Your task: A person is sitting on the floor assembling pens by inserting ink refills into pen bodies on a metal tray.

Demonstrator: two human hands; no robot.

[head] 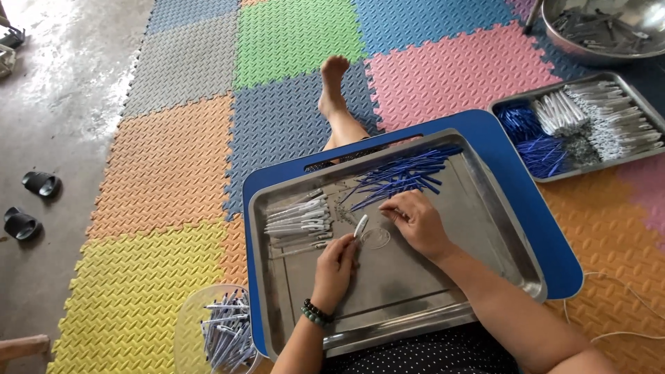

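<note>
Steel tray (485, 228), rectangular and shiny, rests on a blue lap board (547, 228) across the person's legs, seen from the head camera. Left hand (334, 266), with a dark bead bracelet (315, 313) at the wrist, has its grip closed on a white pen barrel (361, 225), held tilted above the tray floor near the middle. Right hand (418, 220), just beside it, has fingers pinched together at the edge of a heap of blue refills (402, 176) lying in the tray's far half; what the pinch holds is too small to tell. White barrels (299, 220) lie stacked in the tray's left part, with a small clear round lid (376, 239) between the two hands. Clear bowl (190, 332) of assembled pens sits on the foam floor mat (166, 166) at lower left. Second steel tray (627, 163) of blue and white parts lies at right, a metal basin (554, 28) beyond it. Black sandals (31, 204) stand well apart on the concrete.
</note>
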